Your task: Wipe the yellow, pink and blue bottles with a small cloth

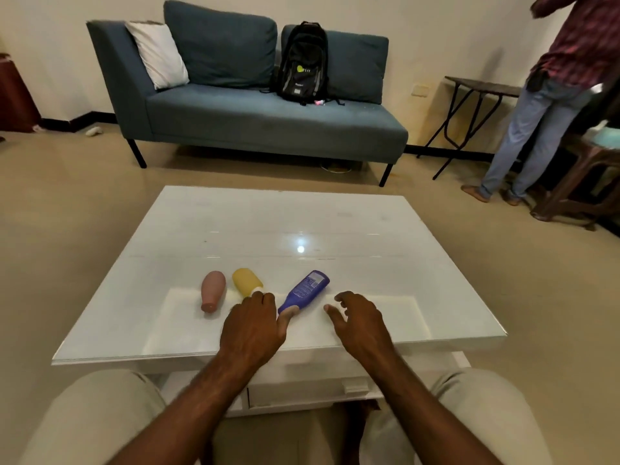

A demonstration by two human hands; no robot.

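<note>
White glass-topped table (302,216) | I see left hand (250,325) curled at cap of yellow bottle (246,280), cannot tell if gripping; pink bottle (213,290) to its left, blue bottle (307,288) to its right | right hand (359,322) relaxed, empty.

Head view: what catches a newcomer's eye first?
Three bottles lie in a row on the white table: pink bottle, yellow bottle, blue bottle, left to right. The left hand is at the yellow and blue caps, the right hand beside the blue bottle. A black backpack stands on the blue sofa.
</note>
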